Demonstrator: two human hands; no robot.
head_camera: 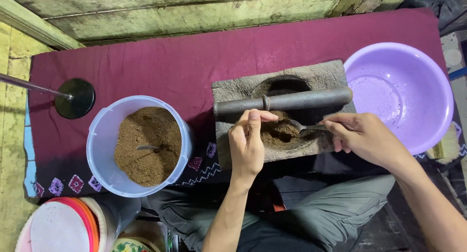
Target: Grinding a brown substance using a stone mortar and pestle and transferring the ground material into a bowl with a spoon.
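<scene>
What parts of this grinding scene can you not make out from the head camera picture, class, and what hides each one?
- Far hollow of the stone mortar: crossed by the stone roller.
- Spoon handle: inside the right hand.
- Second spoon in the clear tub: mostly buried in brown powder.
- Stacked lids: cut off by the bottom edge.
</scene>
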